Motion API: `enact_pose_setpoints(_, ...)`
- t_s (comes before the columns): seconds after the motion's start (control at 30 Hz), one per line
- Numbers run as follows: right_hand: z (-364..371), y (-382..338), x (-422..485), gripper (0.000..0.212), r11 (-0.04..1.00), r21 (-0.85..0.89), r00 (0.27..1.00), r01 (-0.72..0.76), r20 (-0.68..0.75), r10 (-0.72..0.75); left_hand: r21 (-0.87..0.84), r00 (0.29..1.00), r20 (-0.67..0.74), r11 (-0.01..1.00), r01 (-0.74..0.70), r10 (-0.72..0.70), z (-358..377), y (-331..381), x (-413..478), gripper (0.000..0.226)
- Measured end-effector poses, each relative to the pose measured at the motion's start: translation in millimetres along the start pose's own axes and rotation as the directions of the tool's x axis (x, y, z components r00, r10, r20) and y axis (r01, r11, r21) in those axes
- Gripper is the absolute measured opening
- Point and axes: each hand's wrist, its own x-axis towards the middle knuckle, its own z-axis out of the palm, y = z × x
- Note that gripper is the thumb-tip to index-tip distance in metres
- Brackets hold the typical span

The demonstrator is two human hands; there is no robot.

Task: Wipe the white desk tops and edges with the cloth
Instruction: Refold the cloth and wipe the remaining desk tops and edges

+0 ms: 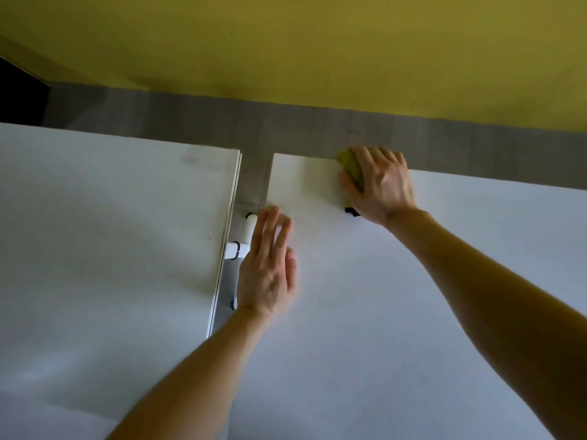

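Two white desks stand side by side with a narrow gap between them: the left desk [111, 233] and the right desk [397, 296]. My right hand [379, 185] presses a yellow-green cloth [349, 165] onto the far edge of the right desk, fingers curled over it; most of the cloth is hidden under the hand. A small black piece [351, 212] shows under the heel of that hand. My left hand [270, 268] lies flat with straight fingers on the right desk near its left edge, holding nothing.
In the gap between the desks a white desk-frame bar [244, 241] with black fittings shows above the grey floor [254, 128]. A yellow wall [286, 42] rises beyond the floor strip. A dark opening [16, 87] sits at far left.
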Motion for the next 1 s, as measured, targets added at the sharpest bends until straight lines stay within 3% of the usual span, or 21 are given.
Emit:
enact_pose_setpoints(0.17,-2,-8,-3,0.040,0.995,-0.086,0.998,-0.056,0.001,0.056,-0.002,1.000,0.015,1.000,-0.004,0.004,-2,1,0,0.057)
enact_pose_setpoints(0.4,43,-111,59,0.043,0.982,0.049,0.981,0.184,0.061,-0.186,0.028,1.000,0.005,1.000,0.008,-0.008,-3,0,0,0.056)
enact_pose_setpoints(0.47,33,-84,46,0.044,0.977,0.075,0.978,0.197,0.053,-0.202,0.024,1.000,0.008,1.000,0.002,-0.002,-3,-1,0,0.056)
enact_pose_setpoints(0.63,-19,34,-19,0.044,0.999,-0.032,0.999,0.027,0.022,-0.027,0.049,1.000,-0.003,0.998,-0.026,0.026,-4,-2,-1,0.058)
enact_pose_setpoints(0.7,-27,45,-28,0.042,0.996,-0.070,0.999,-0.052,-0.021,0.050,0.040,1.000,0.002,0.999,-0.030,0.030,-3,-1,0,0.060)
enact_pose_setpoints(0.8,-8,-5,-3,0.042,0.995,-0.055,0.997,-0.078,-0.025,0.077,0.024,0.999,0.027,0.999,-0.031,0.031,-4,-1,1,0.061)
enact_pose_setpoints(1.0,42,-115,69,0.039,0.987,0.067,0.984,0.148,0.085,-0.154,0.056,0.999,0.035,0.998,0.005,-0.007,-6,0,1,0.060)
